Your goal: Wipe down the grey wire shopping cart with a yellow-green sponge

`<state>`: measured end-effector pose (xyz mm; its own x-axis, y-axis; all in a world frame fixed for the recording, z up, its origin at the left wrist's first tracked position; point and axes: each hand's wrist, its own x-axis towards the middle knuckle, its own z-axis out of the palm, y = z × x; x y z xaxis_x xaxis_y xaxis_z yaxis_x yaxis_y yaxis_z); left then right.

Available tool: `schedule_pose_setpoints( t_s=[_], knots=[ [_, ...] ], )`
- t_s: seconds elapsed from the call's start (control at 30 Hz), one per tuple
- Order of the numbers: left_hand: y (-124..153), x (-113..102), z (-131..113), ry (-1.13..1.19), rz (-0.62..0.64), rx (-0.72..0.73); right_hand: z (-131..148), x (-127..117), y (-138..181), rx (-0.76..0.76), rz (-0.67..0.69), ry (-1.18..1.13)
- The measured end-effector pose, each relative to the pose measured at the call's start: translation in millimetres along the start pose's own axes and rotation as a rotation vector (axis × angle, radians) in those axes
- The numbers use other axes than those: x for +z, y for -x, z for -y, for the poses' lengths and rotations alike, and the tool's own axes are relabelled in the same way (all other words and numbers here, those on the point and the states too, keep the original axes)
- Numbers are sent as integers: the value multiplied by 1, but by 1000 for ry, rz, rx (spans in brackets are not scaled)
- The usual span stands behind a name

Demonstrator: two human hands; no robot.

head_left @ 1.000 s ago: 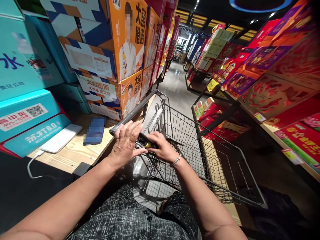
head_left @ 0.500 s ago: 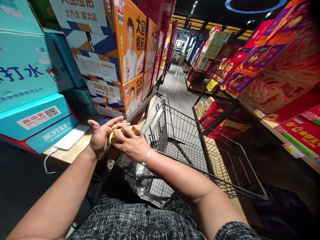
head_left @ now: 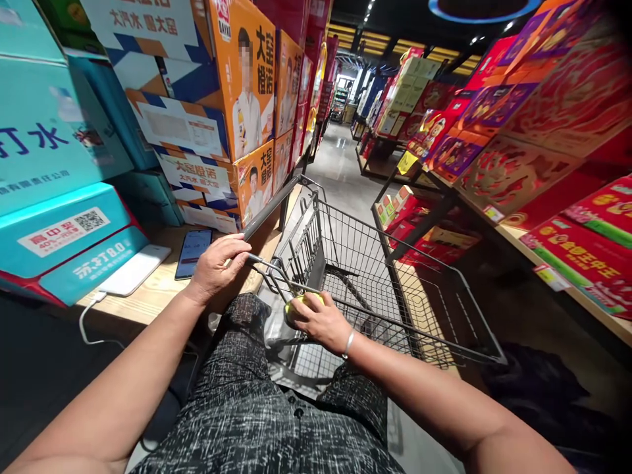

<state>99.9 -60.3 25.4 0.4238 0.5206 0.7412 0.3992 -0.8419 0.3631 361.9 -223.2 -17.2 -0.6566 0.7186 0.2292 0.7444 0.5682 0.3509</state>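
A black wire shopping cart stands in front of me, its handle slanting toward my left side. My left hand is closed around the near end of the handle. Further right, my right hand presses a bunched yellow cloth with a greyish edge against the cart's near side rail. The fingers hide part of the cloth. A thin light bracelet circles the right wrist.
On the wooden shelf at left lie a phone and a white power bank with a cable. Orange drink cartons and turquoise boxes are stacked behind. Red gift boxes line the right shelf; an aisle runs between.
My hands have parted. The left, open beside the cloth before, now grips the handle. The right has carried the cloth rightward and down onto the cart's rail. The phone is now uncovered.
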Motion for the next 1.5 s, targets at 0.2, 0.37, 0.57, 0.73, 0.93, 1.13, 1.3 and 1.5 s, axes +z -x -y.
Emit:
schedule_pose_setpoints(
  t_s=[0.2,0.37,0.57,0.73,0.93,1.13,1.3,1.5],
  knots=[
    [-9,9,-37,-177,37,83,-7,-14,-32,145,-302,-3],
    [-15,26,-56,-1,262,197,-12,-1,-52,244,-431,-77],
    [-5,40,-43,-272,397,284,-34,0,51,462,-338,-79],
    [0,44,-46,-371,391,303,-28,-4,118,739,-225,25],
    [3,55,-47,-356,358,222,14,18,57,815,-460,95],
    [-1,58,-42,-359,339,194,35,48,-21,477,-274,-80],
    [-5,59,-35,-348,321,241,55,113,19,426,59,-124],
    [-10,62,-17,-318,345,206,68,157,85,452,144,-130]
  ],
)
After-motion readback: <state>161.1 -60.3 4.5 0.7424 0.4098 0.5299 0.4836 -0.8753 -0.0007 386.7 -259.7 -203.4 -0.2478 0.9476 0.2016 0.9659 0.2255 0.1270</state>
